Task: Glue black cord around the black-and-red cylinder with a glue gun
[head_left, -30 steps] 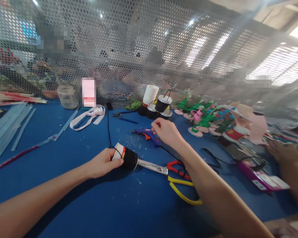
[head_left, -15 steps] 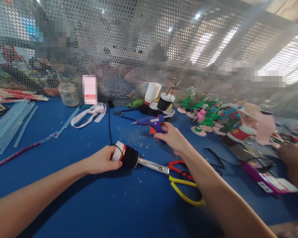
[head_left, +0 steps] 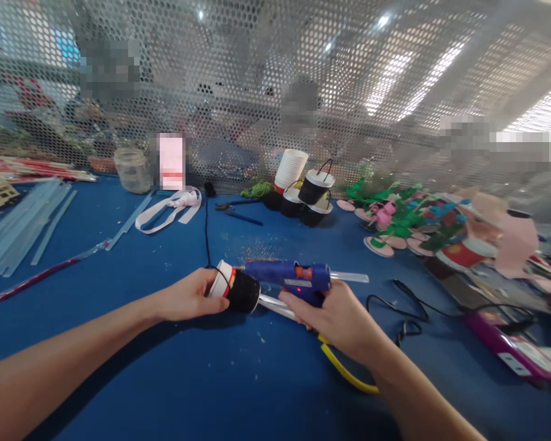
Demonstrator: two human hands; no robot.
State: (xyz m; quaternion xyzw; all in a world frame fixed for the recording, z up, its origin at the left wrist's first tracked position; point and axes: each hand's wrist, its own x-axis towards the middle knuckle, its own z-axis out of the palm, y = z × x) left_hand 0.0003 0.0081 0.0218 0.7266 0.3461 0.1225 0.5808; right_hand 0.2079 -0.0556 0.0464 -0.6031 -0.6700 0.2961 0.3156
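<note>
Both hands grip: left hand (head_left: 190, 298) the black-wrapped cup (head_left: 237, 288), right hand (head_left: 337, 317) the glue gun (head_left: 288, 277) touching it.

No legible text, label or number anywhere.

Single head-worn view, forward and down, close over the blue table (head_left: 119, 380), toward a mesh screen (head_left: 239, 92).

On the table (head_left: 119, 380), the cup (head_left: 237, 289) lies left of the glue gun (head_left: 288, 277). Scissors (head_left: 340, 367) lie under the gun, a jar (head_left: 132, 169) far behind left, and a phone (head_left: 517, 352) right.
</note>
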